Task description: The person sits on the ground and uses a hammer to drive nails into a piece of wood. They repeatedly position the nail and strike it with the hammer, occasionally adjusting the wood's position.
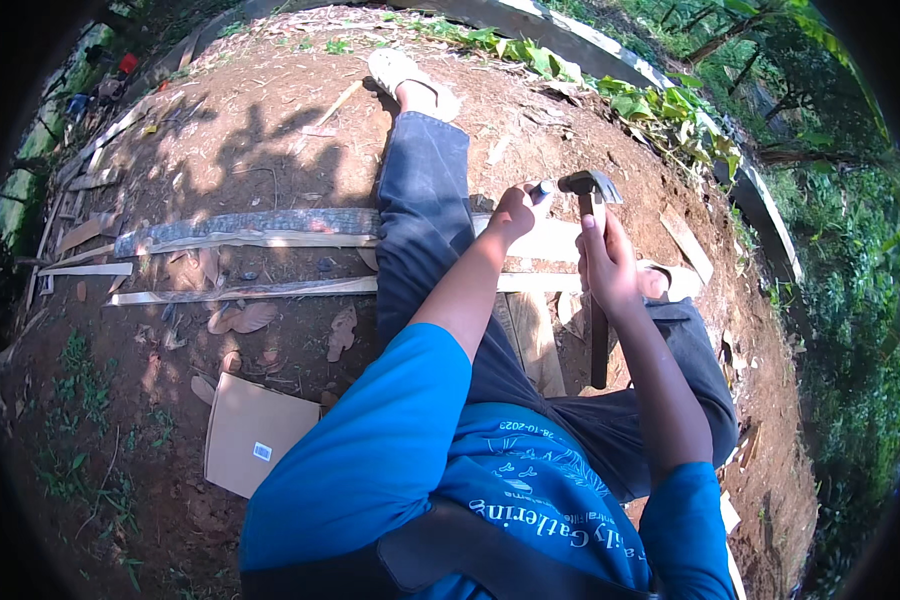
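Observation:
My right hand is closed round the dark handle of a claw hammer, high up near its metal head. The handle hangs down toward my lap. Just left of the hammer head, my left hand is closed on a tool with a short dark cylindrical end; the rest of that tool is hidden, so its kind does not show. The hammer's striking face is close to this end, and I cannot tell whether they touch. A pale plank lies below both hands, between my legs.
A long bark-edged board and a thinner strip run leftward under my leg. A cardboard piece rests on the dirt at lower left. Wood offcuts lie at right. Leafy plants and a low concrete edge border the ground.

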### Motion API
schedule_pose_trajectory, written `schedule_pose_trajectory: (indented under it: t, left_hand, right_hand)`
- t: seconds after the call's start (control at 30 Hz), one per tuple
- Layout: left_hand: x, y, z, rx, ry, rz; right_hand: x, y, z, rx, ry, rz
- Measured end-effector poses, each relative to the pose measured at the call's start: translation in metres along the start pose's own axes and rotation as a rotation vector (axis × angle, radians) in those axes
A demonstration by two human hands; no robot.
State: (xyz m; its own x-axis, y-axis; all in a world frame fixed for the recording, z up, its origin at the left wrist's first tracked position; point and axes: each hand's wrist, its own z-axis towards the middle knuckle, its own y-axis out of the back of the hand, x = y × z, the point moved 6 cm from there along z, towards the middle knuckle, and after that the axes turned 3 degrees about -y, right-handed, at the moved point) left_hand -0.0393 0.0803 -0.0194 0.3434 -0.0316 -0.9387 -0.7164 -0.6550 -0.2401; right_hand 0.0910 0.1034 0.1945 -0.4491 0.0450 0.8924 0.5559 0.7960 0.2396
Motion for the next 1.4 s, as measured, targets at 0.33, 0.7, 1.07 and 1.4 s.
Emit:
schedule_pose_trajectory:
  t: [0.33, 0.7, 1.07, 1.4]
  left_hand:
    - [-0.008, -0.003, -0.006, 0.032, -0.150, 0.167]
    - [-0.026, -0.015, -0.020, -0.008, -0.093, 0.081]
    - [-0.007, 0.002, 0.004, 0.010, -0.146, 0.368]
    - [0.015, 0.011, 0.012, -0.031, -0.246, 0.346]
  right_hand:
    - [0.056, 0.011, 0.008, -0.087, 0.184, -0.176]
    - [0.032, 0.000, 0.007, -0.119, 0.234, -0.466]
    - [0.004, -0.002, 0.031, -0.054, 0.186, -0.425]
    - [0.001, 0.011, 0.041, -0.141, 0.076, -0.463]
